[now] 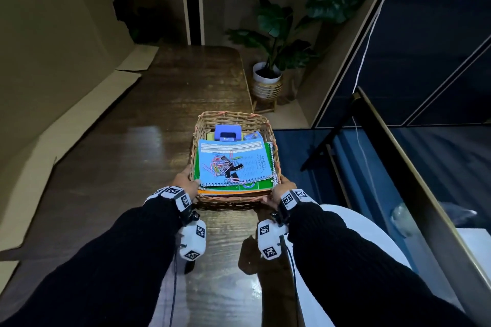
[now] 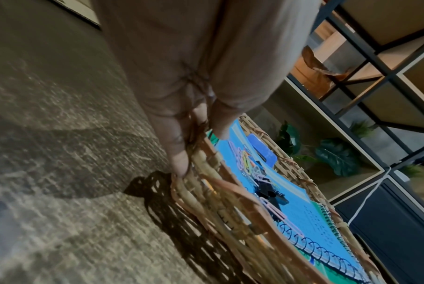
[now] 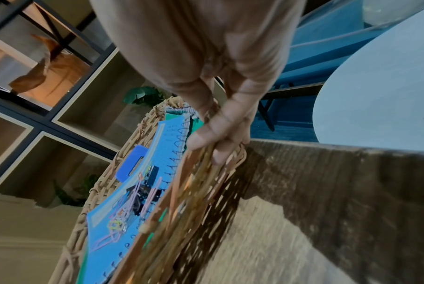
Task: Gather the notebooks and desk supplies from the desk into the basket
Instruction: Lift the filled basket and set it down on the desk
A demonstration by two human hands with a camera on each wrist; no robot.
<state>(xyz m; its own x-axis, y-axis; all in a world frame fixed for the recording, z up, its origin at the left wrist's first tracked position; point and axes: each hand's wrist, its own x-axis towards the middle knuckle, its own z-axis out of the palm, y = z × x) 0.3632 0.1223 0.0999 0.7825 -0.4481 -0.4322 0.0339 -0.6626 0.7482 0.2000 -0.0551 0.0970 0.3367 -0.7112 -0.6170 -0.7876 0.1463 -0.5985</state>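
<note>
The basket (image 1: 233,117) sits on the dark wooden counter (image 1: 148,119), close to its right edge, with both hands on its near corners. The left hand (image 1: 186,180) grips the near left corner: in the left wrist view its fingers (image 2: 179,153) run down the outside of the woven wall while the thumb hooks over the rim. The right hand (image 1: 281,191) grips the near right corner the same way, with fingers (image 3: 220,134) curled round the rim in the right wrist view.

Inside the basket lies a stack of notebooks. A blue notebook (image 1: 236,162) with a wire spiral along its near edge is on top, over a green notebook (image 1: 263,183) whose spiral runs along the right side; an orange edge shows beneath them. A loose heap of coloured paper clips (image 1: 216,164) lies on the blue cover, with black binder clips (image 1: 233,168) just beside and partly among them. At the far end of the basket stands a blue hole punch (image 1: 228,133), with a small box (image 1: 252,137) to its right.

Beyond the counter's far right corner a potted plant (image 1: 268,71) stands on the floor. A white round table (image 3: 380,92) is near the person's right arm
</note>
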